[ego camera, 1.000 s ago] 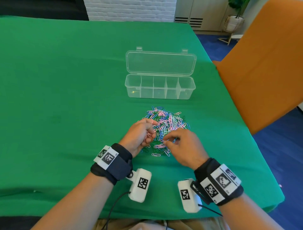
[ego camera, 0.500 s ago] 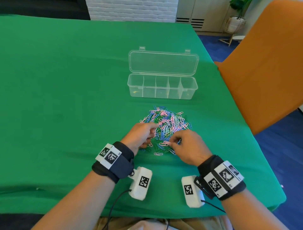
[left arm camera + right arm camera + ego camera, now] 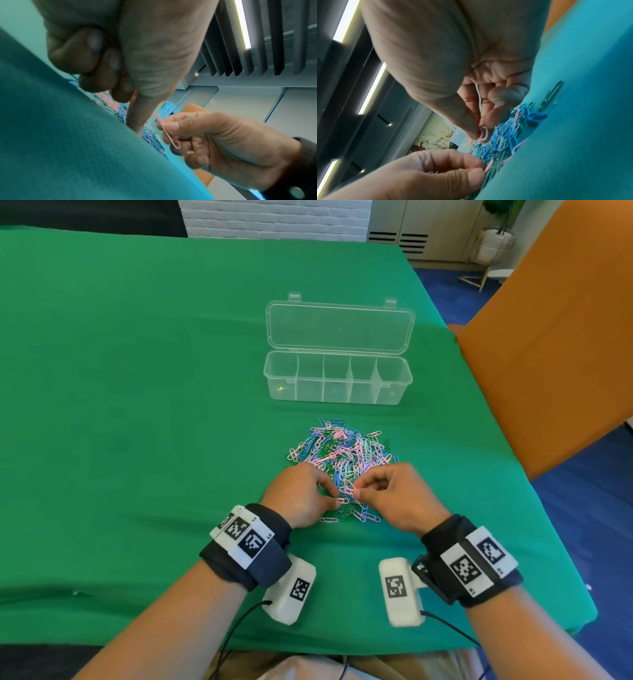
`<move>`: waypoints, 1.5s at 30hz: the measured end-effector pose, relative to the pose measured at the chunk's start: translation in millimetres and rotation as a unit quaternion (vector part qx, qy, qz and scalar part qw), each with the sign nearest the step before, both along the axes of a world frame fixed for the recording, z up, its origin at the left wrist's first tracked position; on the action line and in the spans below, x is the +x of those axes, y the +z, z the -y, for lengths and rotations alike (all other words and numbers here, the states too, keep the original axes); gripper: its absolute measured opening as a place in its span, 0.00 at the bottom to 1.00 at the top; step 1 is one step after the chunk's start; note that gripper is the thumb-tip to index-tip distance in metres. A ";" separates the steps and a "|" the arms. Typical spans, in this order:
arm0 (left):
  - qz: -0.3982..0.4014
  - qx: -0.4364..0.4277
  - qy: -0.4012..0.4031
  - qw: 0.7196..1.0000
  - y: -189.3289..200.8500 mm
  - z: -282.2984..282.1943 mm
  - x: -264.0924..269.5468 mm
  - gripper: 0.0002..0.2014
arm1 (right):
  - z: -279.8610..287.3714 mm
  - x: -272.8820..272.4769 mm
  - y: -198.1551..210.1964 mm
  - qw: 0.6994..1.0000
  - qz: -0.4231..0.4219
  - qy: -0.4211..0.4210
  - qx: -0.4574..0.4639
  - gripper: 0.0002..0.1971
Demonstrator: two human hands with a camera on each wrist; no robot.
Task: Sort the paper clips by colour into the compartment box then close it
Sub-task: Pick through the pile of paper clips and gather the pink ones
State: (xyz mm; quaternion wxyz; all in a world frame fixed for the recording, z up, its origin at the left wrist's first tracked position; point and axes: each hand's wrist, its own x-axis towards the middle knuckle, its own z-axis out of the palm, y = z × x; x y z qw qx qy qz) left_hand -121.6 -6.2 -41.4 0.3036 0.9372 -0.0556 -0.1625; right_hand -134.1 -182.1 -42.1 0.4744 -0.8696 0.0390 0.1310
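A heap of pink, blue, green and white paper clips point(image 3: 342, 453) lies on the green cloth in front of the clear compartment box point(image 3: 337, 392). The box's lid point(image 3: 339, 326) is folded back and its compartments look bare. My hands meet at the heap's near edge. My right hand point(image 3: 357, 491) pinches a pink paper clip point(image 3: 169, 133) between thumb and forefinger, just above the heap. My left hand point(image 3: 335, 498) has its fingers curled, and its thumb and forefinger nip a pink clip point(image 3: 488, 167) at the heap's edge. More pink shows inside its curled fingers point(image 3: 433, 172).
An orange chair back point(image 3: 548, 337) stands at the table's right side. The green cloth point(image 3: 137, 405) stretches wide to the left of the box. The table's near edge point(image 3: 308, 642) runs just behind my wrists. A few stray clips point(image 3: 329, 520) lie nearest me.
My hands have drawn closer together at the heap's near edge. The right hand has lifted a pink clip off the heap, and the left thumb has come down towards it.
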 end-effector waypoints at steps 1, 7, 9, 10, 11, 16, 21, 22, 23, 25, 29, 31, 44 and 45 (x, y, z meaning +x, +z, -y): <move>0.009 0.006 0.002 1.000 -1.2 0.1 0.3 0.05 | 0.9 0.2 -0.2 1.000 0.005 0.003 -0.014 0.05; 0.022 0.043 -0.046 0.998 -4.0 0.7 1.5 0.06 | 4.5 0.8 -1.8 0.996 0.013 0.025 -0.081 0.08; 0.018 0.040 -0.058 0.997 -2.5 1.2 1.0 0.07 | 3.6 -0.1 -0.5 0.997 0.010 0.026 -0.073 0.08; 0.008 0.018 -0.054 0.998 -1.5 0.7 1.7 0.07 | 2.8 -0.5 0.1 0.997 0.009 0.023 -0.066 0.09; -0.010 -0.017 -0.045 0.999 -0.9 -0.1 3.5 0.08 | 2.1 -0.8 0.9 0.998 0.010 0.019 -0.056 0.09; -0.196 -0.262 0.063 0.943 9.2 -0.5 8.2 0.07 | -6.3 -2.2 7.8 0.998 0.007 -0.025 0.056 0.07; -0.259 -0.366 0.071 0.891 8.6 4.4 4.3 0.09 | -15.8 -5.7 13.9 0.992 -0.004 -0.046 0.119 0.07; -0.258 -0.374 0.065 0.889 7.2 5.2 4.0 0.10 | -16.7 -6.3 14.0 0.991 -0.008 -0.050 0.126 0.07; -0.251 -0.380 0.056 0.889 5.7 5.2 3.7 0.11 | -17.1 -7.0 14.3 0.989 -0.011 -0.051 0.137 0.08; -0.229 -0.397 0.039 0.888 3.2 3.4 4.1 0.12 | -17.0 -8.0 15.6 0.984 -0.019 -0.052 0.168 0.08; -0.202 -0.432 0.045 0.878 2.3 -1.0 6.9 0.11 | -14.2 -6.6 18.3 0.977 -0.026 -0.062 0.201 0.06; -0.197 -0.447 0.079 0.869 1.1 -3.4 9.8 0.11 | -11.1 -4.8 18.6 0.977 -0.017 -0.076 0.199 0.05; -0.318 -0.665 0.224 0.638 -1.8 -28.5 26.1 0.07 | -6.5 11.7 14.2 0.996 0.059 -0.030 -0.067 0.08; -0.317 -0.667 0.225 0.636 -2.1 -28.9 26.2 0.07 | -11.2 15.7 16.6 0.994 0.068 -0.025 -0.079 0.08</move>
